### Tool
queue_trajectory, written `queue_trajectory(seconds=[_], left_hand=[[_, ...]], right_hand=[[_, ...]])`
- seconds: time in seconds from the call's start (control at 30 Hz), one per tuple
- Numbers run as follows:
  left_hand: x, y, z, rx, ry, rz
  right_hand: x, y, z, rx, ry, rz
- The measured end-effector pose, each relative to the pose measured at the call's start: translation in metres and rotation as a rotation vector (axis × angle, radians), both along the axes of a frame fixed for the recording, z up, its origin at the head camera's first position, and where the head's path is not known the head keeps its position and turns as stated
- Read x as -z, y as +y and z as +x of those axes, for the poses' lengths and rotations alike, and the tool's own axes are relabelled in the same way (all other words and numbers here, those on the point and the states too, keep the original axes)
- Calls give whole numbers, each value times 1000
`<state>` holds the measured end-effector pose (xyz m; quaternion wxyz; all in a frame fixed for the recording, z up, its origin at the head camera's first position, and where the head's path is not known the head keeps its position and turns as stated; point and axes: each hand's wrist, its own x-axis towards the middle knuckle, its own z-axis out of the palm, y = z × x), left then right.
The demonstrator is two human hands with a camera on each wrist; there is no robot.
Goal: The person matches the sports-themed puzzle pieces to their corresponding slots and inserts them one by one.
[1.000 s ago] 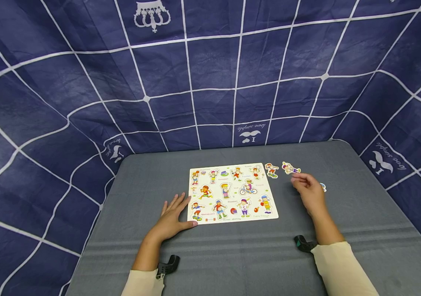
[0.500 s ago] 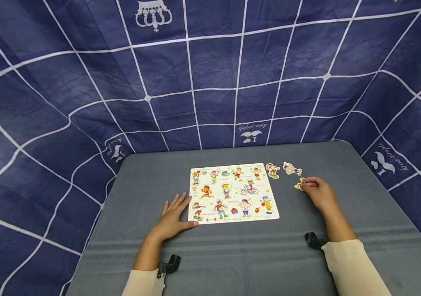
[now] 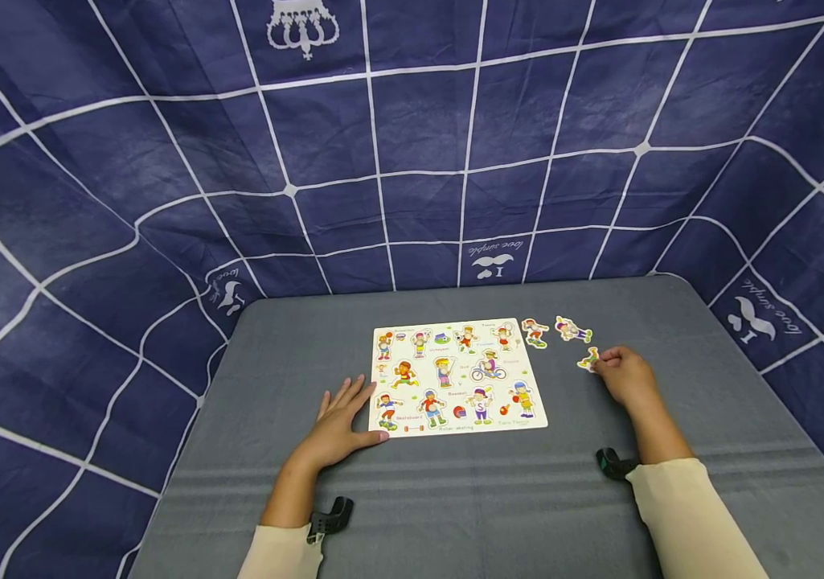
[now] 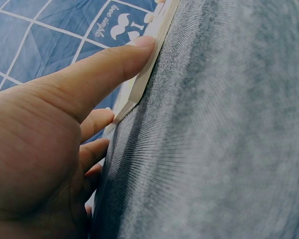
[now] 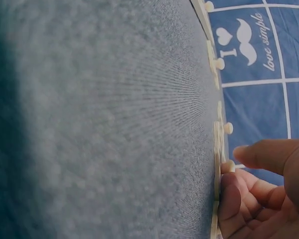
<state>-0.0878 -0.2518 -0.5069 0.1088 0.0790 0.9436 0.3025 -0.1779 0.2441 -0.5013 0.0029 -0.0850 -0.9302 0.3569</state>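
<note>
My left hand (image 3: pixel 339 434) rests with spread fingers along the left edge of a white puzzle board (image 3: pixel 455 322) printed with sports figures. Its thumb (image 4: pixel 134 52) presses on the board's front left corner. To the right of the board, my right hand (image 3: pixel 627 378) is at a small figure-shaped puzzle piece (image 3: pixel 588 359) on the table. In the right wrist view the thumb (image 5: pixel 249 153) stands a little apart from the piece's round knob (image 5: pixel 229 167), and the other fingers are curled just beside it. Part of the piece is hidden behind the fingertips.
Two more puzzle pieces lie beyond the right hand: a skateboarder (image 3: pixel 534 333) close to the board's right edge and a figure in purple (image 3: pixel 573 329). The grey table (image 3: pixel 469 498) ends at a blue gridded curtain (image 3: pixel 419 209) behind and at both sides.
My right hand has moved right, uncovering the puzzle piece at its fingertips and covering one that showed to its right. In the last half second the fingers draw back slightly. The left hand stays put.
</note>
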Motion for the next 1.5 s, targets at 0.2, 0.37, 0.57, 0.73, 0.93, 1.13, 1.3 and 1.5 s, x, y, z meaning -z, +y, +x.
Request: queue_trajectory(seconds=[0.2,0.37,0.57,0.73,0.93,1.13,1.3,1.5], left_hand=[[-1,0,0,0,0,4],[-1,-1,0,2,1,0],[-3,0,0,4,0,1],[-3,0,0,4,0,-1],[-2,-2,0,0,1,-9],[0,-3,0,1,3,-11],[1,-2,0,1,7,-13],[1,-1,-1,4,0,-13]], right_hand=[[-1,-1,0,-24,3,51],[-2,-2,1,-73,21,70],[-3,-5,3,-101,33,50],[-2,-7,4,-98,45,60],[-3,-10,3,-84,74,74],[-2,-12,4,-80,92,63],[-3,-14,5,-77,82,51],[-6,-17,7,-84,99,37]])
